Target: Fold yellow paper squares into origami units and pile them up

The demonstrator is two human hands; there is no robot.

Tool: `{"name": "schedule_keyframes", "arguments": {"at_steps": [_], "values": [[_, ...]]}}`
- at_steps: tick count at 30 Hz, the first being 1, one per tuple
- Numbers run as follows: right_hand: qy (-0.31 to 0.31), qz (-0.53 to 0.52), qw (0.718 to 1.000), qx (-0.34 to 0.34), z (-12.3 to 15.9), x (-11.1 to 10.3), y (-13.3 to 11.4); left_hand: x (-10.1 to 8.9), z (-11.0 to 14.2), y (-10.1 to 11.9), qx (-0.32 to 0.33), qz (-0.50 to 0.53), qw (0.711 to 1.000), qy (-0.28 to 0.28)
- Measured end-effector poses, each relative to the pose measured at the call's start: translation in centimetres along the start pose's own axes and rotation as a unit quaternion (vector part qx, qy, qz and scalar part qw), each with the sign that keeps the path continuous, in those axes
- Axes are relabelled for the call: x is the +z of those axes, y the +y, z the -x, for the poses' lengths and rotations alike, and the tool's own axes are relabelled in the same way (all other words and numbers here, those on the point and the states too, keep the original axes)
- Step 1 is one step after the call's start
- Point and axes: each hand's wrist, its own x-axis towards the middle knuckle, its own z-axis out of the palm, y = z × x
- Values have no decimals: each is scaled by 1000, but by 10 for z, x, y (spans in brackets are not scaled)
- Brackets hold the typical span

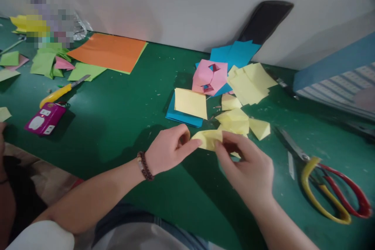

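A small folded piece of yellow paper (208, 140) is pinched between my two hands above the green table. My left hand (170, 148), with a beaded bracelet on the wrist, grips its left end between thumb and fingers. At the other end, my right hand (249, 160) pinches it too. Just beyond lie several folded yellow pieces (236, 120), partly behind my right hand. A pale yellow square stack (191, 102) rests on blue paper squares (183, 116) past my left hand. Behind these sits a pink folded paper shape (210, 77) with openings in it.
Red-and-yellow-handled scissors (312, 172) lie at right, near a blue box-like object (336, 70). A dark phone-like object (265, 21) leans on the wall. At left are orange sheets (109, 51), a yellow cutter (58, 94) and a purple socket block (45, 119). Another person's arm (6, 195) shows at far left.
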Motion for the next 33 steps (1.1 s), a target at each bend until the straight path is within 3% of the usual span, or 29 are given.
{"name": "schedule_keyframes", "arguments": {"at_steps": [3, 6, 8, 10, 12, 15, 18, 20, 24, 28, 33], "values": [[66, 33, 997, -28, 2, -4, -1, -4, -2, 0, -100, 193, 975, -48], [110, -13, 991, -71, 3, -4, 1, -6, -5, -6, -199, 356, 885, -226], [116, -32, 986, -111, 5, -3, 4, -4, -7, -11, -219, 432, 818, -311], [111, 2, 982, -151, 6, 0, 5, 0, -8, -14, -214, 507, 777, -306], [100, 49, 975, -193, 8, 3, 6, 3, -8, -15, -216, 566, 755, -250], [80, 71, 962, -253, 9, 7, 7, 5, -8, -13, -220, 594, 750, -191], [58, 50, 954, -290, 8, 9, 9, 3, -9, -13, -218, 585, 760, -183], [52, 3, 961, -270, 7, 10, 10, 2, -10, -13, -223, 572, 770, -174], [29, -129, 978, -160, 6, 9, 10, 2, -12, -12, -222, 548, 795, -136], [17, -75, 977, -198, 6, 11, 6, 5, -12, -8, -213, 523, 819, -95], [-10, -55, 977, -208, 4, 14, 3, 8, -10, -8, -217, 512, 822, -125]]}}
